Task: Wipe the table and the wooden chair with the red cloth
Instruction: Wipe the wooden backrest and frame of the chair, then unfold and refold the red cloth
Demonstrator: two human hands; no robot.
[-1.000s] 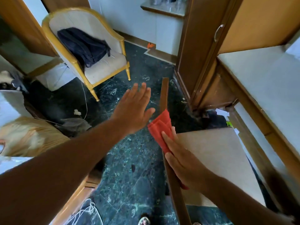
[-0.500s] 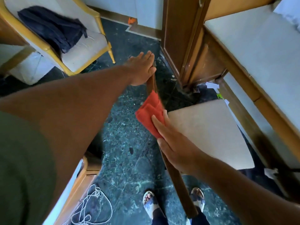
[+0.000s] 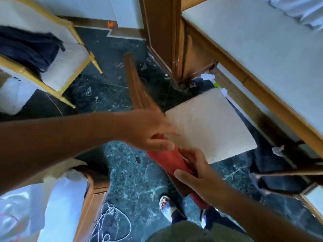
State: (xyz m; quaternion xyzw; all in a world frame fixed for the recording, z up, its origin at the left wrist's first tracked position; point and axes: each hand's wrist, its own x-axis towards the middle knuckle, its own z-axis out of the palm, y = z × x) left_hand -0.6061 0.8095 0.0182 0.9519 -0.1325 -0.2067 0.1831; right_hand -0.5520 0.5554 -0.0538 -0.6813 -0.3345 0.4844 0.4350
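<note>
We see the cloth [image 3: 167, 159] draped on the chair's top rail [image 3: 138, 91], between our fingers [image 3: 190, 159] (seat cushion [image 3: 209, 124] just right of them).

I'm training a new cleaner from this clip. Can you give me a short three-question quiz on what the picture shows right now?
1. True or false: the red cloth is draped over the top rail of the chair back.
2. Which hand presses the cloth against the rail? A) right hand B) left hand C) neither
3. Fill in: the dark garment lies on the ____ armchair.

Key: 1. True. 2. A; the left hand is blurred, just above the cloth. 3. Yellow-framed.
</note>
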